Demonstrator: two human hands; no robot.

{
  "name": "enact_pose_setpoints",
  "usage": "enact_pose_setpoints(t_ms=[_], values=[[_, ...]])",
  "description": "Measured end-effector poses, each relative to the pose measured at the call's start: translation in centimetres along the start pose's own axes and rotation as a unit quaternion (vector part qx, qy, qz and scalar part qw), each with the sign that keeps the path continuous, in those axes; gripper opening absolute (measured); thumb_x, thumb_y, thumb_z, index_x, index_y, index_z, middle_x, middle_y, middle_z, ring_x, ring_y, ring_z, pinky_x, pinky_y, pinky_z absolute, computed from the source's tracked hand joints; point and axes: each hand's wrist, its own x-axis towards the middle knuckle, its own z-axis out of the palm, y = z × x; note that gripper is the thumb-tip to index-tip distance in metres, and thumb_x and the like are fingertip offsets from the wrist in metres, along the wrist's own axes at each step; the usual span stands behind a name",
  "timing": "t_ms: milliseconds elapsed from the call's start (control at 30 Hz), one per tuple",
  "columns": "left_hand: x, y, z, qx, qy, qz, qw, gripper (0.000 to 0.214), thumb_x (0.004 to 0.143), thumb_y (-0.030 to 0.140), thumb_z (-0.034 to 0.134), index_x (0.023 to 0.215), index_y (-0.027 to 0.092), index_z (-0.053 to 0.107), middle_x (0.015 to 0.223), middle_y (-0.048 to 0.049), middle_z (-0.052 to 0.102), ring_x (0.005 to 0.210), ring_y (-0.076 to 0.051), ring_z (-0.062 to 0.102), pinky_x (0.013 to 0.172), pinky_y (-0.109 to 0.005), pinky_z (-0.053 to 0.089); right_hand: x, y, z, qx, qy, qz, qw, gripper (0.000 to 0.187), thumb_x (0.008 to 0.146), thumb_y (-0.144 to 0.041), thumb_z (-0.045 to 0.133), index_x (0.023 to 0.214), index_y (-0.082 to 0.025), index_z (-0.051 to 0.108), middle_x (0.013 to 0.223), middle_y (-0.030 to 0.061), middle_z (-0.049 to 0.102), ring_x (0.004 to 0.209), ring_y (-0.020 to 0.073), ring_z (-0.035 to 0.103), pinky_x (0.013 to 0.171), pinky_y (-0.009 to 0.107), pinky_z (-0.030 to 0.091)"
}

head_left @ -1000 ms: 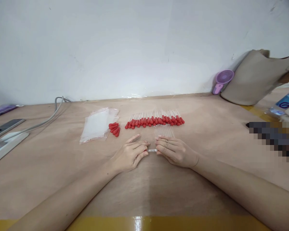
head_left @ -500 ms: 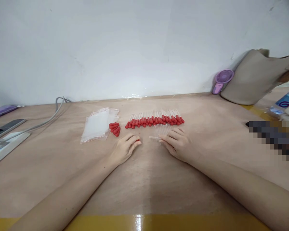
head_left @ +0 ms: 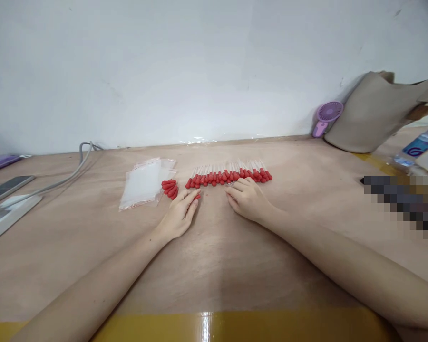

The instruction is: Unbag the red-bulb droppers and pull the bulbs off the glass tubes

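Note:
A row of glass droppers with red bulbs (head_left: 228, 176) lies across the middle of the wooden table (head_left: 214, 266). My left hand (head_left: 180, 213) reaches toward the row's left end, fingers close together, with a red-bulbed dropper (head_left: 197, 195) pinched at its tips. A small heap of loose red bulbs (head_left: 170, 188) lies just left of that hand. My right hand (head_left: 248, 197) rests just below the row with bent fingers. Its tips close on a clear glass tube (head_left: 231, 184) from a pile that the hand mostly hides.
Clear plastic bags (head_left: 144, 183) lie left of the bulbs. A grey cable (head_left: 67, 178), a phone (head_left: 7, 185) and a white power strip (head_left: 7, 216) are at far left. A purple hand fan (head_left: 326, 116), a beige bag (head_left: 378, 114) and a water bottle (head_left: 419, 145) stand at right.
Both hands have parted and moved away from me toward the row. The left carried the red-bulbed piece up to the row's left end; the right went onto the tube pile.

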Motion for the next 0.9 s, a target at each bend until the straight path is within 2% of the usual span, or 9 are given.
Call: enact_pose_setpoints(t_ms=[100, 200, 300, 367, 500, 633, 767, 900], values=[[-0.1, -0.1, 0.2, -0.016, 0.008, 0.024, 1.000, 0.032, 0.090, 0.021, 0.039, 0.119, 0.015, 0.049, 0.094, -0.0075, 0.058, 0.088, -0.016, 0.057, 0.078, -0.030, 0.049, 0.0, -0.4, 0.0, 0.004, -0.039, 0.002, 0.999, 0.021, 0.082, -0.016, 0.048, 0.068, -0.014, 0.063, 0.067, 0.0056, 0.060, 0.068, 0.0163, 0.047, 0.066, 0.031, 0.029], [-0.2, 0.0, 0.3, -0.022, 0.036, 0.036, 0.998, 0.029, 0.088, 0.022, 0.044, 0.116, 0.018, 0.051, 0.102, -0.0067, 0.061, 0.093, -0.017, 0.056, 0.081, -0.032, 0.048, 0.0, -0.8, -0.3, 0.058, -0.078, 0.034, 0.995, 0.024, 0.081, -0.034, 0.055, 0.071, -0.015, 0.065, 0.067, 0.0043, 0.059, 0.071, 0.0161, 0.048, 0.067, 0.030, 0.027], [-0.3, 0.0, 0.4, -0.008, 0.077, 0.008, 0.997, 0.020, 0.085, 0.025, 0.050, 0.102, 0.018, 0.057, 0.091, -0.0046, 0.064, 0.081, -0.016, 0.057, 0.070, -0.028, 0.049, 0.0, -1.0, -0.5, 0.089, -0.100, 0.056, 0.989, 0.041, 0.073, -0.056, 0.058, 0.075, -0.016, 0.066, 0.071, 0.0044, 0.058, 0.074, 0.0167, 0.048, 0.069, 0.031, 0.026], [-0.3, -0.4, 0.2, 0.001, 0.104, -0.010, 0.995, 0.017, 0.083, 0.027, 0.053, 0.098, 0.018, 0.057, 0.085, -0.0034, 0.064, 0.072, -0.013, 0.057, 0.062, -0.024, 0.048, 0.0, -0.9, -0.5, 0.089, -0.110, 0.055, 0.988, 0.048, 0.071, -0.062, 0.056, 0.077, -0.016, 0.067, 0.073, 0.0049, 0.057, 0.075, 0.0170, 0.047, 0.070, 0.031, 0.025], [-0.1, -2.1, -1.2, 0.040, 0.172, -0.026, 0.984, 0.017, 0.081, 0.030, 0.056, 0.093, 0.018, 0.060, 0.082, -0.0030, 0.062, 0.065, -0.011, 0.056, 0.061, -0.024, 0.048, -0.2, -0.7, -0.3, 0.089, -0.118, 0.051, 0.988, 0.050, 0.072, -0.064, 0.054, 0.078, -0.016, 0.067, 0.074, 0.0049, 0.055, 0.076, 0.0172, 0.046, 0.069, 0.031, 0.025], [-0.1, -3.8, -3.2, 0.073, 0.218, -0.083, 0.970, 0.016, 0.078, 0.032, 0.059, 0.083, 0.018, 0.063, 0.075, -0.0017, 0.059, 0.059, -0.011, 0.054, 0.057, -0.025, 0.048, -0.3, -0.6, -0.1, 0.088, -0.108, 0.047, 0.989, 0.050, 0.073, -0.063, 0.052, 0.082, -0.016, 0.067, 0.075, 0.0051, 0.054, 0.075, 0.0169, 0.045, 0.068, 0.031, 0.025], [-0.1, -4.6, -4.0, 0.080, 0.214, -0.110, 0.967, 0.017, 0.076, 0.034, 0.060, 0.080, 0.018, 0.064, 0.072, -0.0009, 0.059, 0.057, -0.011, 0.053, 0.055, -0.025, 0.046, -0.5, -0.6, -0.2, 0.088, -0.083, 0.043, 0.992, 0.047, 0.077, -0.059, 0.051, 0.082, -0.015, 0.067, 0.075, 0.0049, 0.054, 0.073, 0.0160, 0.044, 0.069, 0.031, 0.026], [0.0, -5.0, -3.3, 0.084, 0.191, -0.066, 0.976, 0.016, 0.077, 0.035, 0.060, 0.080, 0.020, 0.066, 0.071, -0.0003, 0.058, 0.056, -0.010, 0.052, 0.054, -0.024, 0.045, -0.8, -0.8, -0.4, 0.080, -0.058, 0.029, 0.995, 0.042, 0.078, -0.055, 0.051, 0.080, -0.015, 0.067, 0.073, 0.0050, 0.054, 0.072, 0.0160, 0.043, 0.069, 0.032, 0.026]])
